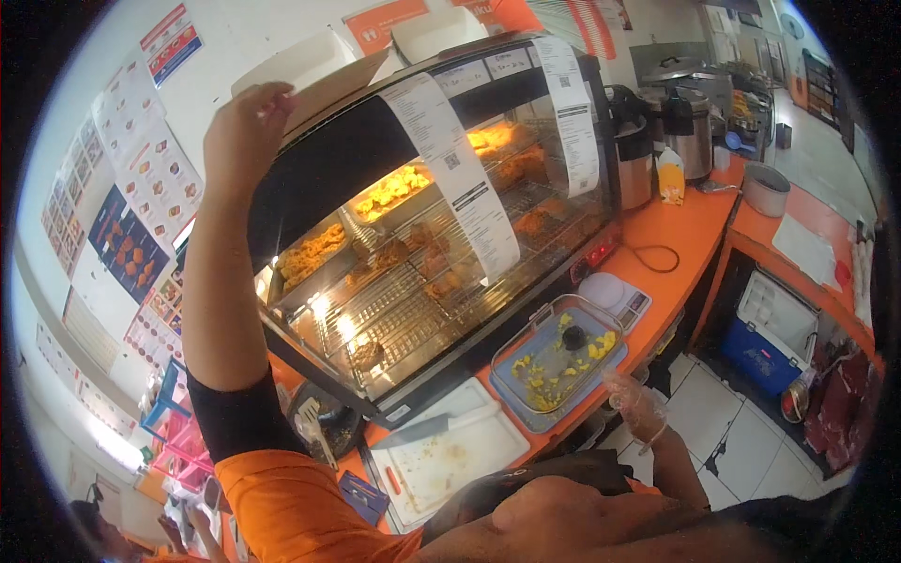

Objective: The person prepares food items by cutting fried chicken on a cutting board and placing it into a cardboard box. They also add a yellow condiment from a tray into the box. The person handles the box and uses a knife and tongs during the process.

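Note:
My left hand (253, 130) is raised to the top of a glass-fronted food warmer (422, 281), its fingers curled on the near corner of an open paperboard box (338, 84), white inside and brown outside. Low at the right, my right hand (637, 408) wears a clear plastic glove; its fingers are apart, with nothing visible in them. Beside it, a clear rectangular container (507, 338) holds yellow food bits and a dark round knob-like thing (574, 338) on a blue-grey tray (521, 419). Inside the warmer are metal pans of yellow and orange-brown food and fried pieces on wire racks.
A knife (415, 431) lies on a white cutting board (486, 440). Left of it is a black pan (331, 415) with a slotted turner (313, 426). A scale (612, 294), bottle (671, 176) and cord (658, 259) occupy the orange counter. Printed strips (457, 183) hang over the glass. Another person's hands (186, 528) show lower left.

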Demonstrator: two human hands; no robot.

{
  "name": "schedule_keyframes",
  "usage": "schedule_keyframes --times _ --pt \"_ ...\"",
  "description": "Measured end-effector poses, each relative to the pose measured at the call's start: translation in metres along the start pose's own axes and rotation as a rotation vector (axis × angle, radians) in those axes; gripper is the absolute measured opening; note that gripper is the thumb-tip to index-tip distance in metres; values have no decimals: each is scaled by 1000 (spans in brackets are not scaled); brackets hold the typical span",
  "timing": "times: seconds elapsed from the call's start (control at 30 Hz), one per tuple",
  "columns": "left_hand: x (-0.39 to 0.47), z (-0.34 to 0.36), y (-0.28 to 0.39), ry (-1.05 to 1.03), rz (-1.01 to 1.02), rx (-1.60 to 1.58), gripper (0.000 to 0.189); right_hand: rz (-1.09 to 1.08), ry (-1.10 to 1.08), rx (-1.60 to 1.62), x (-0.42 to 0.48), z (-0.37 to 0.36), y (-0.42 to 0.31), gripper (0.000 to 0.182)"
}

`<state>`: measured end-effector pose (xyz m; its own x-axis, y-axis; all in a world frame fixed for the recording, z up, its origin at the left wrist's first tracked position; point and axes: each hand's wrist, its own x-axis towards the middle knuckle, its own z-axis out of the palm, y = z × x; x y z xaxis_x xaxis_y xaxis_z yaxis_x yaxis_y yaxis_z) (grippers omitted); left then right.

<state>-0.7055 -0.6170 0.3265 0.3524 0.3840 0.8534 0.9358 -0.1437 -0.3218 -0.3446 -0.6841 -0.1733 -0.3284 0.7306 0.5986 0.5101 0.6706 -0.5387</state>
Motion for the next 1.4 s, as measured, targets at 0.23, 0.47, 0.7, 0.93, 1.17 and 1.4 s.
schedule_keyframes --times 0.23,0.47,0.7,0.93,1.17,1.4 --pt "-38 25 -269 -297 -548 98 45 78 -49 265 -1 6 -5 34" --pt "-30 52 -295 -786 -538 61 47 100 -86 86 9 -8 -27 68" --pt "-4 30 -260 -1223 -672 390 46 145 -95 -40 0 12 -38 47" --pt "-2 33 -266 -936 -960 445 21 97 70 -78 -13 5 -38 30" --pt "-1 31 -253 -999 -869 479 21 245 10 -78 -18 -12 -51 42" --pt "4 41 -265 -1108 -749 582 21 363 -14 -91 -27 -27 -59 49"
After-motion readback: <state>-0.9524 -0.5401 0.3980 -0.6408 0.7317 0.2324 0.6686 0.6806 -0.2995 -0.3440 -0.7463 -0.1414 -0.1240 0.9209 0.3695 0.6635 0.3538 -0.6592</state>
